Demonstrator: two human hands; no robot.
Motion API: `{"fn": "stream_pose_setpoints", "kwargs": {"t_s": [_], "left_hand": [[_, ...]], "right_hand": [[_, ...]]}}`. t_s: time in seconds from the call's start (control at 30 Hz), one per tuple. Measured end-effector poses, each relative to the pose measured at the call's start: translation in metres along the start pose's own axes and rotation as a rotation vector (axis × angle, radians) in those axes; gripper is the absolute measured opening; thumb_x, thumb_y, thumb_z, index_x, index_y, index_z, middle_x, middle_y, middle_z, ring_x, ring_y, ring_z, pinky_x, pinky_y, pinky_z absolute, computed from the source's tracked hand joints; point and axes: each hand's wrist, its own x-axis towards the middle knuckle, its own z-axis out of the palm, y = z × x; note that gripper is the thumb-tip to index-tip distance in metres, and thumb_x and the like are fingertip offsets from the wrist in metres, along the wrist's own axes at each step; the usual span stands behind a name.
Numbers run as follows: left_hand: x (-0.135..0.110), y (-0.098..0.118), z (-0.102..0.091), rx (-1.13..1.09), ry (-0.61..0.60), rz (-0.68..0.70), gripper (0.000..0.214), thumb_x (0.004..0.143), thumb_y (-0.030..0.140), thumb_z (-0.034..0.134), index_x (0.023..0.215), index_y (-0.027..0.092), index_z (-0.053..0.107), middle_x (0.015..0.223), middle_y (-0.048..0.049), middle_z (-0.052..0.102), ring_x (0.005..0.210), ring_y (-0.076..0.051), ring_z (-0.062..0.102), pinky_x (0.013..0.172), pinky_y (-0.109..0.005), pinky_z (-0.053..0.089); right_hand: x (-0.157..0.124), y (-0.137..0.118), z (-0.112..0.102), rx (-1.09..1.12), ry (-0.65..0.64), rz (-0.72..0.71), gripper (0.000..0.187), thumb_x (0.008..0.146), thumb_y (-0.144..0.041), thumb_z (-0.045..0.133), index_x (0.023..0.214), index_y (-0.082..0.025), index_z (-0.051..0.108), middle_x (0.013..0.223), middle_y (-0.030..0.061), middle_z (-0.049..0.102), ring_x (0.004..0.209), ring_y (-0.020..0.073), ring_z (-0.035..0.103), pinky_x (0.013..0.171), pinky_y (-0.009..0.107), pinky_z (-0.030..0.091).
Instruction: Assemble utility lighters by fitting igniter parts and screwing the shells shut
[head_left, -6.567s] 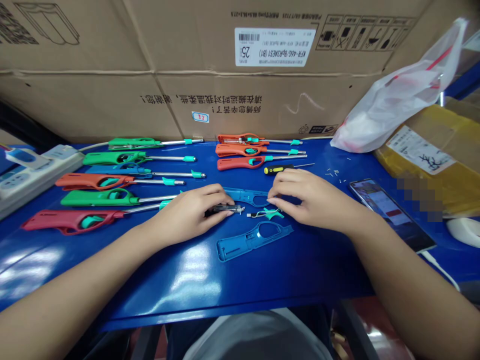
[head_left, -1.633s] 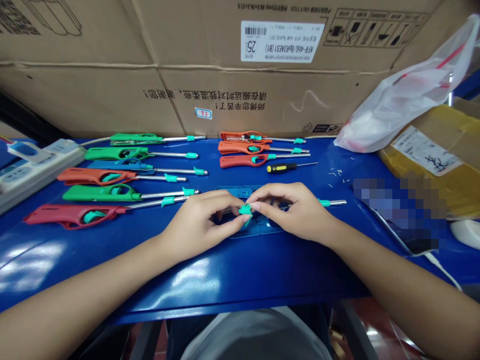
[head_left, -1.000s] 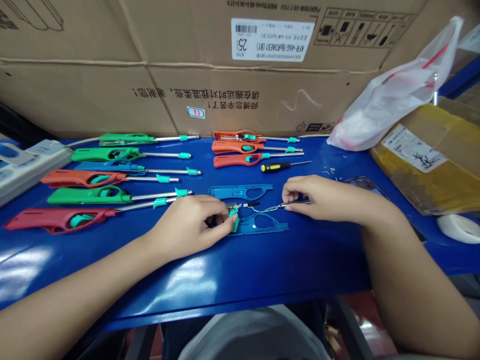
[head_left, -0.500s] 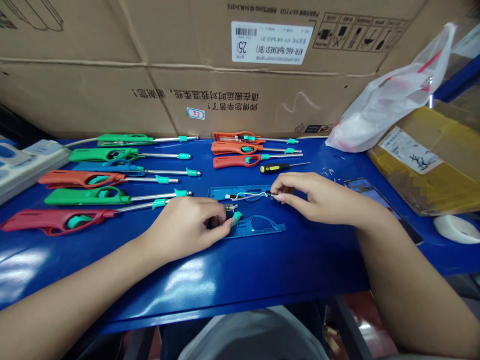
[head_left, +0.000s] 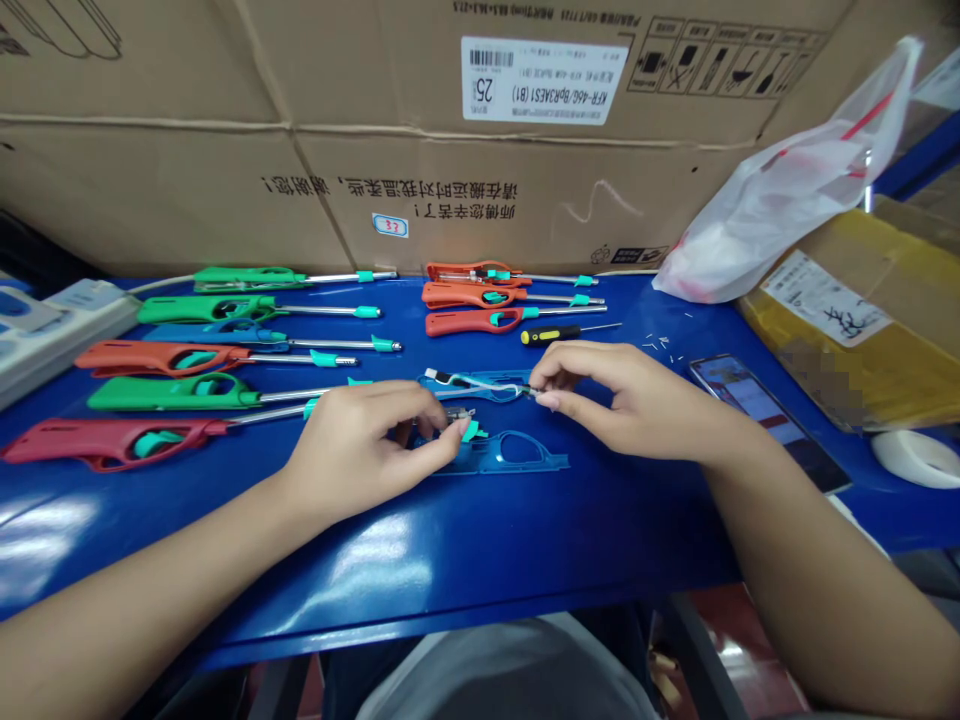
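**A:** What are the hands on?

**B:** The left hand (head_left: pixel 360 450) is curled, thumb and fingertips pinching a teal trigger (head_left: pixel 472 432). The right hand (head_left: pixel 626 400) has thumb and forefinger closed on one end of a white wire (head_left: pixel 480 383).

**A:** Where do those sit?

**B:** The trigger is at the left end of the near shell (head_left: pixel 521 458), a blue lighter half lying flat on the table (head_left: pixel 450 560). The wire runs along the far shell (head_left: pixel 491 391), just behind the near one, from its left end to the right fingertips. There is a small metal part by the trigger, too small to make out.

**A:** And around them?

**B:** A screwdriver (head_left: pixel 553 335) lies just behind the right hand, with three orange lighters (head_left: pixel 469 321) stacked beyond it. To the left is a row of six lighters (head_left: pixel 180 392) in green, blue, orange and red, their rods pointing right. A phone (head_left: pixel 765 415) lies right of the right wrist, with loose pins (head_left: pixel 664 346) near it.

**A:** Further out?

**B:** A power strip (head_left: pixel 60 320) is at far left and a tape roll (head_left: pixel 919 458) at far right. A plastic bag (head_left: pixel 787 190) sits in the back right corner, and a big box (head_left: pixel 225 150) stands across the back.
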Motion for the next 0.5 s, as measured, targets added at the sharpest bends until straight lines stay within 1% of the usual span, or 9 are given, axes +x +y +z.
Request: {"fn": "stream_pose_setpoints", "kwargs": {"t_s": [0.1, 0.17, 0.2, 0.27, 0.33, 0.43, 0.5], "left_hand": [[0.000, 0.007, -0.002, -0.056, 0.153, 0.032, 0.017, 0.086, 0.028, 0.076, 0.074, 0.018, 0.069, 0.065, 0.0024, 0.067, 0.051, -0.008, 0.054, 0.052, -0.021, 0.045], [0.000, 0.010, -0.002, -0.070, 0.198, 0.032, 0.011, 0.084, 0.027, 0.079, 0.083, 0.019, 0.072, 0.070, 0.0014, 0.070, 0.053, -0.009, 0.054, 0.053, -0.022, 0.047], [0.000, 0.012, -0.002, -0.076, 0.199, 0.026, 0.011, 0.084, 0.027, 0.079, 0.089, 0.019, 0.074, 0.072, 0.0010, 0.071, 0.054, -0.009, 0.054, 0.055, -0.022, 0.048], [0.000, 0.014, -0.001, -0.100, 0.194, 0.017, 0.018, 0.085, 0.025, 0.079, 0.102, 0.019, 0.076, 0.077, 0.0004, 0.072, 0.055, -0.008, 0.053, 0.056, -0.022, 0.048], [0.000, 0.015, 0.000, -0.150, 0.178, 0.006, 0.023, 0.087, 0.023, 0.077, 0.110, 0.018, 0.077, 0.079, -0.0001, 0.071, 0.055, -0.007, 0.052, 0.056, -0.021, 0.048], [0.002, 0.016, 0.001, -0.253, 0.163, -0.070, 0.021, 0.088, 0.023, 0.076, 0.108, 0.016, 0.079, 0.077, -0.0004, 0.070, 0.056, -0.007, 0.054, 0.055, -0.020, 0.048], [0.003, 0.017, 0.002, -0.342, 0.148, -0.183, 0.020, 0.087, 0.026, 0.077, 0.104, 0.017, 0.080, 0.075, -0.0003, 0.070, 0.056, -0.007, 0.056, 0.055, -0.019, 0.048]], "right_hand": [[0.002, -0.007, 0.009, 0.185, 0.020, 0.033, 0.010, 0.102, -0.024, 0.054, 0.103, -0.018, 0.062, 0.089, 0.0011, 0.065, 0.078, 0.0117, 0.061, 0.073, 0.024, 0.048], [0.005, -0.011, 0.017, 0.380, 0.029, 0.114, 0.017, 0.104, -0.032, 0.051, 0.101, -0.019, 0.062, 0.082, -0.0005, 0.061, 0.070, 0.0107, 0.059, 0.067, 0.024, 0.048], [0.006, -0.013, 0.021, 0.470, 0.030, 0.149, 0.020, 0.104, -0.035, 0.051, 0.100, -0.019, 0.062, 0.081, -0.0009, 0.060, 0.068, 0.0103, 0.058, 0.065, 0.024, 0.048], [0.009, -0.015, 0.027, 0.625, 0.025, 0.215, 0.025, 0.103, -0.041, 0.054, 0.097, -0.018, 0.063, 0.078, -0.0018, 0.058, 0.063, 0.0095, 0.056, 0.062, 0.024, 0.048], [0.012, -0.015, 0.032, 0.738, 0.001, 0.260, 0.027, 0.101, -0.043, 0.057, 0.095, -0.017, 0.063, 0.074, -0.0029, 0.056, 0.060, 0.0090, 0.054, 0.059, 0.023, 0.047], [0.014, -0.014, 0.036, 0.825, -0.052, 0.299, 0.030, 0.101, -0.045, 0.057, 0.093, -0.016, 0.063, 0.067, -0.0044, 0.055, 0.054, 0.0082, 0.052, 0.054, 0.022, 0.044], [0.014, -0.014, 0.037, 0.835, -0.082, 0.319, 0.033, 0.101, -0.047, 0.057, 0.090, -0.016, 0.063, 0.064, -0.0044, 0.055, 0.052, 0.0080, 0.052, 0.052, 0.022, 0.041]]}}
